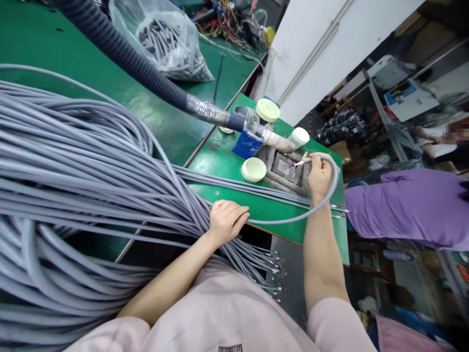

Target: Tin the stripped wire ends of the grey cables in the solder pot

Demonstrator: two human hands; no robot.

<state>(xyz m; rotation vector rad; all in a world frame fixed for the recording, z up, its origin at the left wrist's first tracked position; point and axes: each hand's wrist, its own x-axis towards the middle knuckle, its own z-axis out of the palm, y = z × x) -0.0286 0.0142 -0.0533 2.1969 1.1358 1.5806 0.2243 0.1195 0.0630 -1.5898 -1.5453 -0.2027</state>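
Note:
A grey cable (pixel 282 221) runs between my hands and bends up in a loop on the right. My right hand (pixel 319 172) pinches it near its stripped end, where thin red and blue wires (pixel 287 166) fan out over a square solder pot (pixel 278 183) with a dull grey surface. I cannot tell whether the wire tips touch that surface. My left hand (pixel 227 221) is closed around the same cable, beside a large bundle of grey cables (pixel 110 161). Several cables lie across the green bench (pixel 216 195) below the pot, their stripped ends near my right forearm.
A ribbed hose (pixel 146 73) ends above the pot, beside a blue box (pixel 248 143). Round about stand an open pale tub (pixel 254 169), a yellowish lid (pixel 267 110) and a white cup (pixel 299 137). A plastic bag (pixel 172 49) holds grey pieces. A person in purple (pixel 410 208) is at right.

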